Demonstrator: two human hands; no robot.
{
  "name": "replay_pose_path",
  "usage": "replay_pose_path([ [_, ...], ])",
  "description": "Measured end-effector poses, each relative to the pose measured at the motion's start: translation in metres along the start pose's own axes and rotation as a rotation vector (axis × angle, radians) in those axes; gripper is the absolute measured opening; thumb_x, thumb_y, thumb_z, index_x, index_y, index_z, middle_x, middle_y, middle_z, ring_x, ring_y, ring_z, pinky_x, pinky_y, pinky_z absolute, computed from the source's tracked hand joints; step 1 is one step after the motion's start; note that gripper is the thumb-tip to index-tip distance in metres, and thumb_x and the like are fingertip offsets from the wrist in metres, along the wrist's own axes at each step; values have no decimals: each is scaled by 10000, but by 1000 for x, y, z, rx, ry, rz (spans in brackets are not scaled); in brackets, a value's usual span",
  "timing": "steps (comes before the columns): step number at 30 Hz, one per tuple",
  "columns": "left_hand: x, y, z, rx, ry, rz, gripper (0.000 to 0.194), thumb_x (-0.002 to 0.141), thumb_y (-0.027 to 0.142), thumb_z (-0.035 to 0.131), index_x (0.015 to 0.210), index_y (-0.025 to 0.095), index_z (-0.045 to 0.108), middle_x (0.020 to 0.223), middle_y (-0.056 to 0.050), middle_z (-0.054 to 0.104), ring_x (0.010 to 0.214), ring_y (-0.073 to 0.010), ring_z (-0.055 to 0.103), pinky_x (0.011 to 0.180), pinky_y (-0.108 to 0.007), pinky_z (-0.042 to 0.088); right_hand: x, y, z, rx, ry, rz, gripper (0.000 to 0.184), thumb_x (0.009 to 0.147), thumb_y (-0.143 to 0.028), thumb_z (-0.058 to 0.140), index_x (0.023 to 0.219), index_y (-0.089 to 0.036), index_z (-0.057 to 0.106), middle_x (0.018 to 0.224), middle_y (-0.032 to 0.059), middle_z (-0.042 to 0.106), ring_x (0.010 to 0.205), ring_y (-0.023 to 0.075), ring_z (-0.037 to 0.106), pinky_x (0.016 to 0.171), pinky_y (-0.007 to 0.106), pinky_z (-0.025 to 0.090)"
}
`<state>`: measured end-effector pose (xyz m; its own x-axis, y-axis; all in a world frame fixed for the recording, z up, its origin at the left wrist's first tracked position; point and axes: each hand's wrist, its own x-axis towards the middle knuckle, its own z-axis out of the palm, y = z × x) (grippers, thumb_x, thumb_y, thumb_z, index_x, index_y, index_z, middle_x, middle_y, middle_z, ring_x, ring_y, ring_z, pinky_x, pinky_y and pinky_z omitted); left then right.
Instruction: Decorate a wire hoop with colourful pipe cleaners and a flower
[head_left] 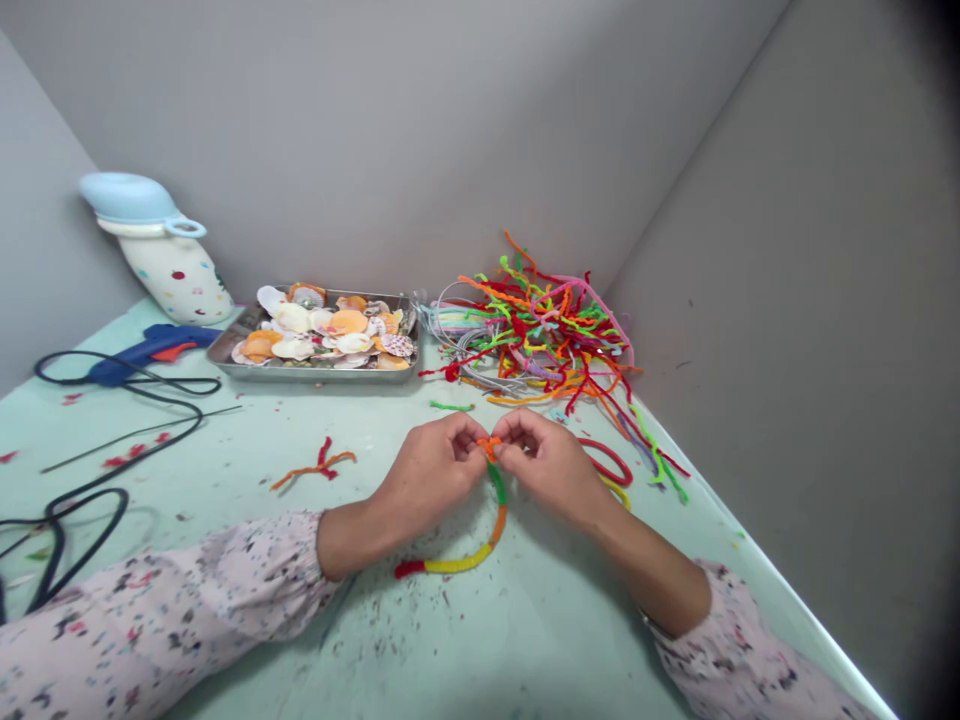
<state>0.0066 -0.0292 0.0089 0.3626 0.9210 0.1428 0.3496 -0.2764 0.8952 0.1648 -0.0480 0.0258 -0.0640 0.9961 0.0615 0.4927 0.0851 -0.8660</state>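
My left hand [442, 462] and my right hand [551, 465] meet near the middle of the table. Both pinch the orange end of a multicoloured pipe cleaner [457, 564] between thumb and fingers. From there it curves down and left in green, orange and yellow bands to a red tip resting on the table. To the left lies a small twisted piece of orange and red pipe cleaner [319, 466]. Beside my right hand is a red pipe cleaner loop [616, 465], with a yellow piece partly hidden by that hand.
A tangled heap of coloured pipe cleaners [547, 335] lies at the back right. A metal tray [315, 374] holds seashells. Left of it are a blue glue gun [142, 352], its black cord [169, 428] and a white bottle [176, 270]. Grey walls enclose the table [420, 660].
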Motion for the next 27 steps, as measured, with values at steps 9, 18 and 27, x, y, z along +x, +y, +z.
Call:
replay_pose_path([
  [9, -3, 4, 1, -17, -36, 18, 144, 744, 176, 491, 801, 175, 624, 681, -2, 625, 618, -123, 551, 553, -212, 404, 2, 3, 2, 94, -14, 103, 69, 660, -170, 509, 721, -193, 530, 601, -50, 503, 538, 100, 448, 500, 221, 345],
  [18, 0, -2, 1, -52, -53, -40, 127, 716, 180, 493, 757, 166, 613, 622, 1, 608, 571, -124, 541, 518, -214, 382, 0, 0, -1, 168, -108, 93, 68, 675, -162, 513, 737, -185, 531, 589, -53, 517, 526, 93, 459, 501, 213, 353],
  [27, 0, -1, 1, -72, -67, -41, 145, 737, 201, 496, 784, 173, 630, 643, -2, 625, 567, -123, 553, 521, -215, 389, 3, 2, -4, 122, -98, 50, 127, 675, -162, 521, 790, -179, 571, 662, -34, 563, 544, 91, 489, 517, 215, 389],
])
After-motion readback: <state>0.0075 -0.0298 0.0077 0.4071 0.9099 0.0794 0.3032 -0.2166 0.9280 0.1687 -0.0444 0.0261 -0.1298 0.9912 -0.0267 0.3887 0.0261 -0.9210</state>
